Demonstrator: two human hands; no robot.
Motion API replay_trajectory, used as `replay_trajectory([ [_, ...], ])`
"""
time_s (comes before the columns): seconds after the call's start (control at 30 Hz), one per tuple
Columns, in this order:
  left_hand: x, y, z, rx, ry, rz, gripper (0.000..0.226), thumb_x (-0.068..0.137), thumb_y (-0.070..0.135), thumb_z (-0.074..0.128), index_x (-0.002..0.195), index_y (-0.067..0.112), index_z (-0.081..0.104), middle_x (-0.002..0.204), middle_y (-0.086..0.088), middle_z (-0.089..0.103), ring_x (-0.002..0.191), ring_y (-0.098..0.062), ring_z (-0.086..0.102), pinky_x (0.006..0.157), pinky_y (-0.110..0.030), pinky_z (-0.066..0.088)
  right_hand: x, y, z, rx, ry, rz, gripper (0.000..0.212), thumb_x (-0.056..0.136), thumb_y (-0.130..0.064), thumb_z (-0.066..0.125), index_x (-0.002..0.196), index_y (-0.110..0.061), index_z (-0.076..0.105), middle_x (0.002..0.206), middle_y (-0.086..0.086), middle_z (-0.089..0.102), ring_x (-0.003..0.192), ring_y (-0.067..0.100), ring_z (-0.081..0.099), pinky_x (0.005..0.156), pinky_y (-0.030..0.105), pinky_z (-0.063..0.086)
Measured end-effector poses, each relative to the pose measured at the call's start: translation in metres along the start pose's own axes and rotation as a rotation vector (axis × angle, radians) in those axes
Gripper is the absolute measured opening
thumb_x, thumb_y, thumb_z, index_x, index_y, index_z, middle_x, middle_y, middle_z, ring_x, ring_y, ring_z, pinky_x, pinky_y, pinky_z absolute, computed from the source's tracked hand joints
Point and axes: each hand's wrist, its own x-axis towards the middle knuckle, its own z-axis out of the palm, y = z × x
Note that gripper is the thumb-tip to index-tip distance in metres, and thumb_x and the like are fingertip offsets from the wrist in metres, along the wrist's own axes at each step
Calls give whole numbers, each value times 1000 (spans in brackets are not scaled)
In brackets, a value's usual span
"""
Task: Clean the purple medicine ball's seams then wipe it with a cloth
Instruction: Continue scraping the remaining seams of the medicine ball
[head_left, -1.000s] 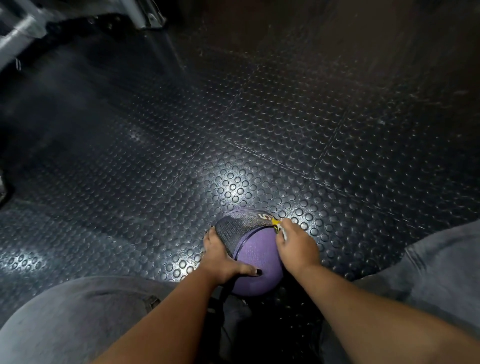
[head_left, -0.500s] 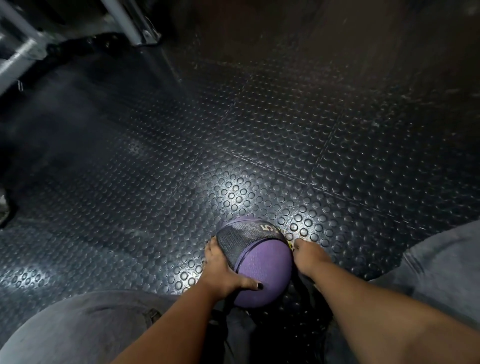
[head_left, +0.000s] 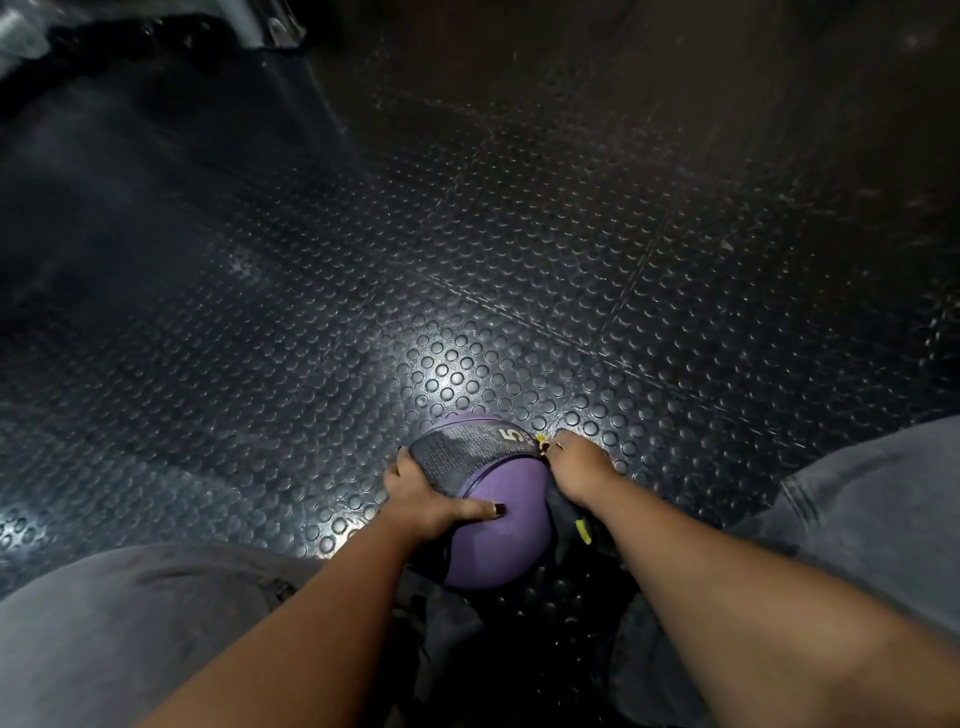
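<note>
One risk, I judge: the medicine ball (head_left: 501, 525), on the studded floor (head_left: 467, 312) between both grips, could roll if the left grip (head_left: 421, 493) slackens, throwing the small yellow tool (head_left: 540, 439) off the seam (head_left: 470, 480). Left grip clasps the ball's side, thumb across; right grip (head_left: 579, 460) curls narrowly round that tool.

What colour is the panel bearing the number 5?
Dark grey panel on the purple ball; head view.

1 purple medicine ball (head_left: 501, 525). 2 hands: left hand (head_left: 415, 499), right hand (head_left: 579, 462). 2 grey-trousered legs: left leg (head_left: 130, 623), right leg (head_left: 857, 519).
</note>
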Motion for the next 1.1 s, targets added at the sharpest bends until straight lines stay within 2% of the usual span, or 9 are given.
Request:
replay_trajectory([
  [0.17,2,-4,3,4,-2,20,164,31,56,97,158,18,0,160,-10,7,148,-32,18,119,-44,25,-21,-9,-2,-22,28,-67,27,98,-26,47,120,-17,58,112,13,65,95,28,58,73,27,39],
  [0.27,6,-6,2,-3,0,30,164,28,55,98,157,17,4,158,-10,10,147,-30,20,119,-42,26,-37,-21,-5,-28,34,-183,22,97,-25,50,117,-20,59,106,10,65,81,23,54,69,28,39],
  [0.4,8,-7,-1,-4,-12,40,161,30,52,98,157,17,5,158,-9,10,146,-28,21,118,-42,26,-45,-25,1,-57,42,-311,16,95,-27,53,110,-27,57,103,2,65,83,25,58,68,29,44],
  [0.5,6,-8,-1,14,-25,58,158,35,49,99,156,17,4,156,-8,10,145,-29,23,117,-41,27,-35,-19,0,-91,106,-282,14,96,-27,52,109,-28,56,99,2,64,75,23,54,62,27,36],
  [0.67,6,-12,0,35,-35,91,158,38,47,100,157,15,1,157,-7,7,146,-30,23,118,-40,26,-9,-14,-1,-24,96,-132,18,97,-25,49,111,-27,59,71,-4,52,60,14,48,55,25,31],
  [0.77,7,-12,-2,55,-37,93,158,38,48,100,157,16,1,157,-6,10,145,-29,25,118,-40,27,4,-12,2,16,63,-72,23,97,-26,48,116,-25,61,81,4,60,70,23,54,63,26,35],
  [0.83,8,-11,-3,56,-43,97,159,35,50,99,157,17,1,156,-5,11,145,-28,26,119,-40,28,11,-11,3,23,33,-30,28,97,-26,46,122,-24,60,103,11,66,86,26,58,71,26,38],
  [0.93,8,-7,-4,69,-65,109,162,34,50,99,157,16,-1,157,-5,9,145,-28,24,119,-40,26,16,-8,3,-15,0,44,33,97,-22,43,126,-17,58,125,15,61,109,32,57,83,28,41],
  [1.1,4,-5,-2,79,-73,106,167,30,53,99,158,18,-3,159,-3,4,147,-30,22,120,-44,26,13,-5,-1,46,-25,88,28,95,-18,44,117,-15,61,117,14,63,101,30,58,76,27,40],
])
